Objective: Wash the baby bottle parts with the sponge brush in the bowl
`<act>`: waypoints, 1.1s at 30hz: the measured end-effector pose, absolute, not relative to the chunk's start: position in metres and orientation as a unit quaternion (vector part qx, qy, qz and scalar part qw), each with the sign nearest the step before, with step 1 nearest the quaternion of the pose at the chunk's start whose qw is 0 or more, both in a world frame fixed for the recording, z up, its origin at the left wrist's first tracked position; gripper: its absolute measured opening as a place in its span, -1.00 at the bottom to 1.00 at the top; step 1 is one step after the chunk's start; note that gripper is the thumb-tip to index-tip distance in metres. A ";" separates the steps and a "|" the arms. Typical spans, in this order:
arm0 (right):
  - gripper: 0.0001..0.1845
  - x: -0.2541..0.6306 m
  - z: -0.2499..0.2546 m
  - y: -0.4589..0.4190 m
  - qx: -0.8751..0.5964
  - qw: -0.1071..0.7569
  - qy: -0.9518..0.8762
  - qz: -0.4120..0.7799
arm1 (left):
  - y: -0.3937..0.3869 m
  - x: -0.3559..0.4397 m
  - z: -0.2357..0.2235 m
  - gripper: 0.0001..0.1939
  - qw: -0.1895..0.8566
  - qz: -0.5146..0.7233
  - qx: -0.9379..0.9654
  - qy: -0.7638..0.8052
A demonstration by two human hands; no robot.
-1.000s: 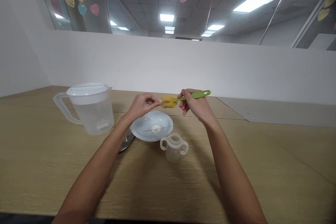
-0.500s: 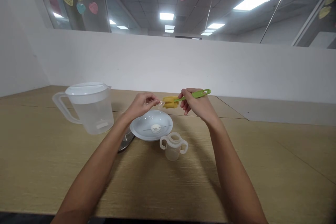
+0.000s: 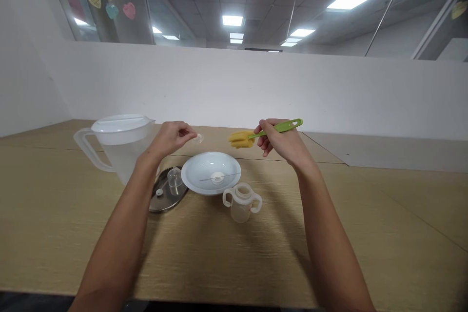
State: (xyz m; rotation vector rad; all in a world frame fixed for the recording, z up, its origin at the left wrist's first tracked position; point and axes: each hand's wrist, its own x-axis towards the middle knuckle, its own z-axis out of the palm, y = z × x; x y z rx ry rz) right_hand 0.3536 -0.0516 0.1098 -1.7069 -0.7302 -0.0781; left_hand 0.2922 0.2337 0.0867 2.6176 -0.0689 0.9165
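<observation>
My left hand [image 3: 171, 139] pinches a small clear disc-shaped part [image 3: 198, 138] above the table, left of the white bowl [image 3: 197, 179]. My right hand [image 3: 283, 142] grips the green handle of a sponge brush [image 3: 281, 127]; its yellow sponge head [image 3: 241, 139] points left, above the bowl's far rim. The disc and the sponge are apart. In the bowl lie a small round white piece [image 3: 217, 177] and a thin stick. A clear two-handled baby cup [image 3: 242, 202] stands just in front of the bowl.
A lidded clear plastic pitcher [image 3: 120, 145] stands at the left. A metal tray [image 3: 164, 197] beside the bowl carries a small clear cap [image 3: 175, 180] and a white button-like piece [image 3: 159, 192]. A low white wall runs behind the wooden table [image 3: 365, 234].
My left hand has drawn away to the left with the clear part, off the sponge. My right hand moved the brush slightly right and up. The metal tray is now uncovered.
</observation>
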 end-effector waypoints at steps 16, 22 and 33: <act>-0.73 0.355 0.110 -0.056 -0.744 0.591 -0.309 -0.034 | 0.289 0.287 0.068 -0.84 0.003 0.110 0.973 0.203; -0.74 0.354 0.110 -0.055 -0.751 0.582 -0.310 -0.033 | 0.289 0.285 0.061 -0.84 0.016 0.034 0.973 0.228; -0.74 0.352 0.110 -0.055 -0.760 0.562 -0.326 -0.017 | 0.290 0.289 0.052 -0.84 0.058 -0.011 0.973 0.224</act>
